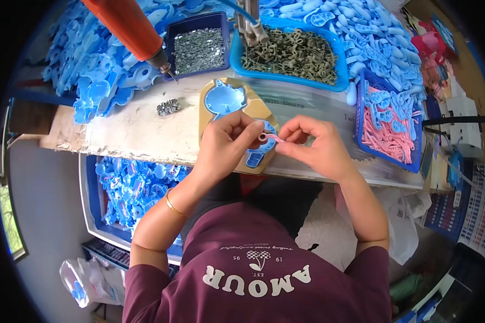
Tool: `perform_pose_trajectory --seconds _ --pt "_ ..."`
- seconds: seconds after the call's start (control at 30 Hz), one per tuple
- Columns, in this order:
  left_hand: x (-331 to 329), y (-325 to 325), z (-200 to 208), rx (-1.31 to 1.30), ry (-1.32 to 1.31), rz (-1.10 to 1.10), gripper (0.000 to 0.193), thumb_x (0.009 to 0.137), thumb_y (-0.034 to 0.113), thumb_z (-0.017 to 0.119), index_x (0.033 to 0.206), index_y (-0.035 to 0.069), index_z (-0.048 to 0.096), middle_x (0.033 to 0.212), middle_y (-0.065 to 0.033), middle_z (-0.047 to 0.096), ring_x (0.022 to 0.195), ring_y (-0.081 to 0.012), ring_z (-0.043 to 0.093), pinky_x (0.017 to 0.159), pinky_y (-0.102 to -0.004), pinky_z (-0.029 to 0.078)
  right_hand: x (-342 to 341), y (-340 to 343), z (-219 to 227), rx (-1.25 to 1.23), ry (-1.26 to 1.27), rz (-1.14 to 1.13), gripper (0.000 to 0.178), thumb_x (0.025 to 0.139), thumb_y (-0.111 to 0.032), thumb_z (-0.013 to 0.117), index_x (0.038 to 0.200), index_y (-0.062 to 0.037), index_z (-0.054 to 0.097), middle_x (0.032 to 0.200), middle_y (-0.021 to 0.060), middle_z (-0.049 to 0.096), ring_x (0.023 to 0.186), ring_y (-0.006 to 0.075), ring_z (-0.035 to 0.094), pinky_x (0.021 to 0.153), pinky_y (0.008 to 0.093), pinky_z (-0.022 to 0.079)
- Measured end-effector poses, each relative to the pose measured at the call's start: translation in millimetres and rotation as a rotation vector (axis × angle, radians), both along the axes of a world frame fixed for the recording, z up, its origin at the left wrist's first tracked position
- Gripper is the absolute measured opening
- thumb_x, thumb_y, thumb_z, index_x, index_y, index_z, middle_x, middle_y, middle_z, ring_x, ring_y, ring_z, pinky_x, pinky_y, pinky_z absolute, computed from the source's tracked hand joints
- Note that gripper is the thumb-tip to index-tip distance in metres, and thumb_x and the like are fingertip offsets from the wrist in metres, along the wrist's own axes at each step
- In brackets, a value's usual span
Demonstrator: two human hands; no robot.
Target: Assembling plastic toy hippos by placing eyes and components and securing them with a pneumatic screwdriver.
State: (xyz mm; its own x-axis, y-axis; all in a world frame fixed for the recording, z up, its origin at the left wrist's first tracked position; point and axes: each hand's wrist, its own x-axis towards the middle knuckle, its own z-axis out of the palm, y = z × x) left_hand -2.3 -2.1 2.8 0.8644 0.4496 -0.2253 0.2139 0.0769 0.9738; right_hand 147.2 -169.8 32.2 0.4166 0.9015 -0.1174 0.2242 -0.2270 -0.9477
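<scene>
Between my two hands is a thin pink plastic strip (274, 138) with a small ring at its left end. My left hand (229, 141) pinches it near the ring, and the fingers of my right hand (319, 146) are closed on its other end. Right beneath them stands a tan fixture (206, 107) on the table. In it lies a light blue molded plastic part (224, 99), with a round hollow at the far end and a narrow end (254, 158) toward me. My hands cover some of its middle.
An orange power screwdriver (126, 27) hangs at upper left, near a small screw pile (168, 107). Behind stand a tray of silver screws (167, 47) and one of dark metal pieces (339, 64). A basket (362, 145) holds pink strips. Blue parts (110, 86) heap around; a bin (90, 210) sits below.
</scene>
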Motion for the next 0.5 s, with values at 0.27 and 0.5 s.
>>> perform_pose_trajectory --seconds 0.27,0.5 --pt "-5 -5 -7 0.085 -0.100 0.122 0.021 0.101 0.015 0.067 0.095 -0.005 0.068 0.083 -0.0086 0.075 0.077 -0.0099 0.072 0.072 -0.0247 0.059 -23 8 -5 -0.070 0.009 -0.169 0.019 0.084 -0.006 0.083 0.093 -0.0030 0.067 0.079 -0.0019 0.068 0.071 0.0033 0.059 0.066 0.0207 0.047" --pt "-10 11 -2 -0.159 -0.140 -0.005 0.020 0.104 0.015 0.062 0.101 -0.005 0.064 0.088 -0.0082 0.072 0.085 -0.0130 0.073 0.074 -0.0262 0.061 -21 11 -2 -0.072 0.014 -0.142 0.019 0.084 -0.005 0.082 0.097 -0.0036 0.068 0.077 -0.0017 0.068 0.068 0.0043 0.059 0.064 0.0225 0.048"
